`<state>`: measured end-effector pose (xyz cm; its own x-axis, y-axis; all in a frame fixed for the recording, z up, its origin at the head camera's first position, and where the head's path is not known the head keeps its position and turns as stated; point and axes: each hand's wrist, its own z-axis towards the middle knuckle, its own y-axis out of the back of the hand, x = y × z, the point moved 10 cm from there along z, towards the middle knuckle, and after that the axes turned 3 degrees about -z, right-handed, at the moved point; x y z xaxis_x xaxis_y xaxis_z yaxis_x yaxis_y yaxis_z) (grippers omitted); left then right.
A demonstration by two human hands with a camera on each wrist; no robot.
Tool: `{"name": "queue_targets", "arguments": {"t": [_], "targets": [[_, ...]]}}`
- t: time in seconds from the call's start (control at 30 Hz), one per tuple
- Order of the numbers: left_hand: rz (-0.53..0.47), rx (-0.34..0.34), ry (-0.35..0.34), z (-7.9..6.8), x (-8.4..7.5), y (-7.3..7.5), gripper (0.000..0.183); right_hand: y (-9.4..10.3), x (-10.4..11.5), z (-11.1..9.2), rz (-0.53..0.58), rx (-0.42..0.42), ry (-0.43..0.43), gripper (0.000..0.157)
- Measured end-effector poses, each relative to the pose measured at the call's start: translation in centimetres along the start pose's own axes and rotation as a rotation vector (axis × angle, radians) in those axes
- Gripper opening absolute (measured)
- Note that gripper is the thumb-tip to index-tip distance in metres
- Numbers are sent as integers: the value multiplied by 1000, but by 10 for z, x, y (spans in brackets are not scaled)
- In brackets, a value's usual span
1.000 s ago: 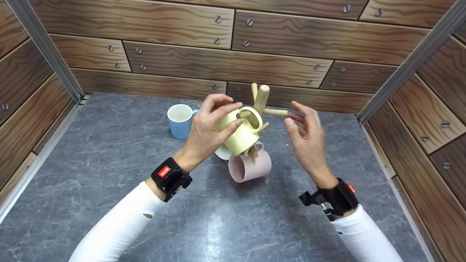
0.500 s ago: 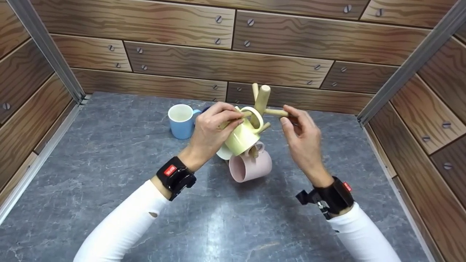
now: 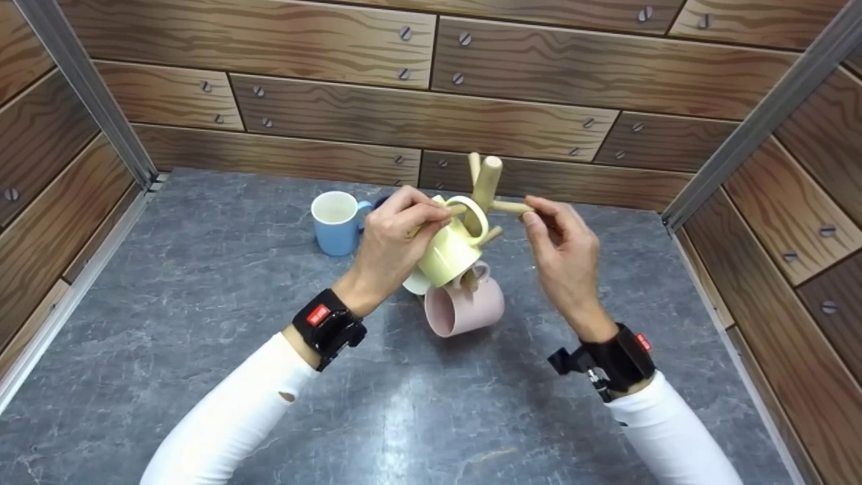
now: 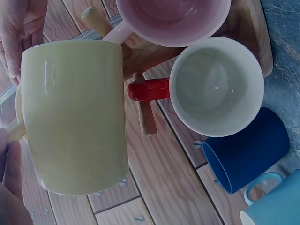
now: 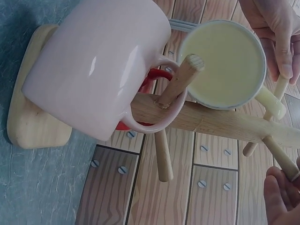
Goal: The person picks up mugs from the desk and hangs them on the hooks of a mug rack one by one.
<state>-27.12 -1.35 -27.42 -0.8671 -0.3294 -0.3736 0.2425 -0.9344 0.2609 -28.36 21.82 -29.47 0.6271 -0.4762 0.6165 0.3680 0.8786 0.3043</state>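
Note:
A wooden mug tree (image 3: 486, 185) stands mid-table with pegs sticking out from its post. My left hand (image 3: 382, 252) pinches the tip of its left peg, and the yellow mug (image 3: 450, 257) hangs there by its handle. On the opposite side, the thumb and fingers of my right hand (image 3: 567, 252) pinch the end of a bare peg (image 3: 510, 207). Lower down, a pink mug (image 3: 479, 311) hangs tilted, its handle over a peg. A mug with a red handle (image 4: 152, 89) and a white inside hangs behind, mostly hidden in the head view.
A light blue mug (image 3: 335, 236) stands upright on the grey table (image 3: 222, 289), left of the mug tree. Close to it is a dark blue mug (image 4: 255, 147), almost covered by my left hand in the head view. Wood-patterned walls (image 3: 323, 101) enclose the back and sides.
My right hand has come in from the right and taken hold of the bare peg's end. My left fingers have closed from around the yellow mug onto its peg tip.

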Motion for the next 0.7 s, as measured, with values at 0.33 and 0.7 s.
{"name": "queue_targets", "arguments": {"t": [0.33,0.7], "targets": [[-2,-30,44,3,9,2,7,4,8,-6,-50,-7,60,17],[10,-29,116,10,26,0,7,1,20,-14,29,-9,110,20]]}}
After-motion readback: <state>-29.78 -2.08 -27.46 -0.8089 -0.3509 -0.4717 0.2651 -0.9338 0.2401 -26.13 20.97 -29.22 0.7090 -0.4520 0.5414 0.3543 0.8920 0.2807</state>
